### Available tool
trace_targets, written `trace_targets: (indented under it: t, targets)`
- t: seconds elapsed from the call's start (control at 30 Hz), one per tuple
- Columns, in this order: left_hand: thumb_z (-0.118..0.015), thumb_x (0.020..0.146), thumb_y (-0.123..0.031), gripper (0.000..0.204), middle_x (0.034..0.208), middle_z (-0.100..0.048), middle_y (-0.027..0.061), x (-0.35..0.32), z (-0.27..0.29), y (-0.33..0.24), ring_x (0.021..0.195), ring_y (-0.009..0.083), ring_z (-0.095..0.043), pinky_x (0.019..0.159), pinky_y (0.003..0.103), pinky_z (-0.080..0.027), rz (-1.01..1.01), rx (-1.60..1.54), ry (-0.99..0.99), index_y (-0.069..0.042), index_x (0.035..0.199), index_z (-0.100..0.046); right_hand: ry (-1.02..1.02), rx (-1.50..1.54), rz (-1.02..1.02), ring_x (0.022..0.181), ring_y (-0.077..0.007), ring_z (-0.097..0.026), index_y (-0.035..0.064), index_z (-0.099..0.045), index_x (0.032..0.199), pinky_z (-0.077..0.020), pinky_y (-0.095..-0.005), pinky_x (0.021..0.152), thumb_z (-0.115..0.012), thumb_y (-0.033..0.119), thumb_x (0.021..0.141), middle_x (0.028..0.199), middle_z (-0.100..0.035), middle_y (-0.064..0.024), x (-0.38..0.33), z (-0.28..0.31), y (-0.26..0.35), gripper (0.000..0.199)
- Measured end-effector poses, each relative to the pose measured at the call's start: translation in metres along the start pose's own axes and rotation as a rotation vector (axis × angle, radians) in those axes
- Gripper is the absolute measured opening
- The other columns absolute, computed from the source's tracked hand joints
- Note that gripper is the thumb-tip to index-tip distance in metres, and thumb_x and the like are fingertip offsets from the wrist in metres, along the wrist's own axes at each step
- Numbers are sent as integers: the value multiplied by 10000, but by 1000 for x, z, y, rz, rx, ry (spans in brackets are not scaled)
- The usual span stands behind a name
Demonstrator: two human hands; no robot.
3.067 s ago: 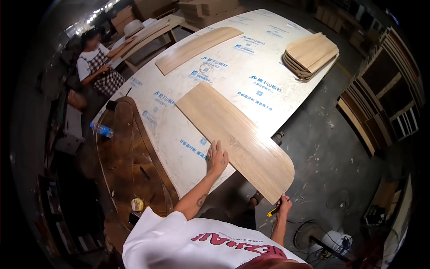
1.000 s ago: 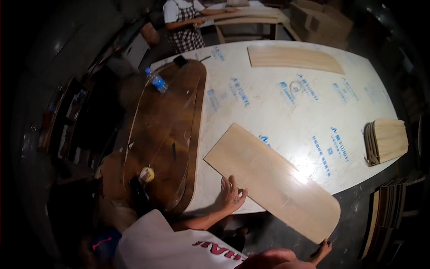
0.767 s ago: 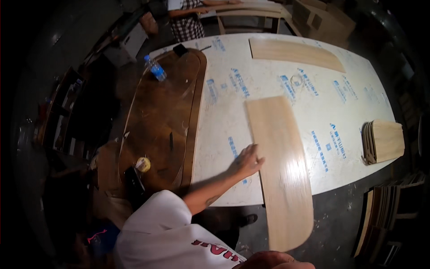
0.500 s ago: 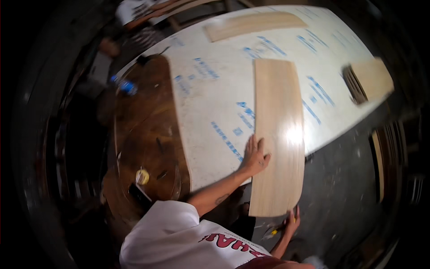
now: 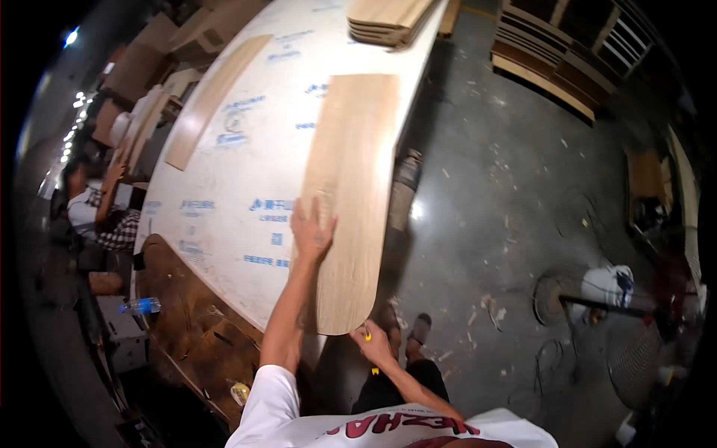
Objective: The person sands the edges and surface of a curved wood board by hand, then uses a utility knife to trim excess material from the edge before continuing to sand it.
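A long wood-grain board with one rounded near corner lies on a large white sheet with blue print, its near end reaching past the sheet's edge. My left hand rests flat on the board's left side, fingers spread. At the rounded near end, my right hand is closed around a small yellow-and-black hand tool, held against or just under the board's edge. The fingers hide most of the tool, so its exact kind does not show.
Stacked boards sit at the sheet's far end; a narrow board lies to the left. A brown worktop bears a bottle and a tape roll. Another person works at far left. A white bucket stands right.
My view has swung to the right, so more floor shows. My left hand stays on the board, and my right hand has come up against its rounded near end.
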State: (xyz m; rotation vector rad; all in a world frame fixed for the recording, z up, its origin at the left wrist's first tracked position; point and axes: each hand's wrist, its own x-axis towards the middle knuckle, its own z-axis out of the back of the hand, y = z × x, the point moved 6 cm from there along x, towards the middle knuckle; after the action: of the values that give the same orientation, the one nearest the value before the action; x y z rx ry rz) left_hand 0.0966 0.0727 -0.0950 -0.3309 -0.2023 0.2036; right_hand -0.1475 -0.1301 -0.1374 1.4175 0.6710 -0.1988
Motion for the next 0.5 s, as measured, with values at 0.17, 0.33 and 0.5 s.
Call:
trace_targets:
  t: [0.17,0.33,0.5]
  targets:
    - [-599,902,-518,683,1486,-333,351,32,4,-12,1390,485,-300,1143,564,-232,-214,69,-7,-113,1443,-501,440,140,8,611,-46,-520,-8,-475,1387,-444,-223,524,-641,277,974,1086,-733,-16,15,-30,23,529]
    - [-544,938,-511,704,1530,-268,342,43,-20,-32,1403,480,-266,1130,586,-205,-159,75,15,-49,1461,-458,289,563,-405,577,-61,-499,25,-474,1406,-417,-210,519,-638,346,975,899,-706,-77,-20,60,-18,563]
    - [-508,959,-496,748,1551,-223,345,59,-33,-71,1410,492,-244,1114,598,-202,-79,179,64,49,1460,-400,-70,819,-776,504,-123,-466,31,-496,1359,-396,-250,484,-413,544,1027,748,-641,-78,-135,139,-54,616]
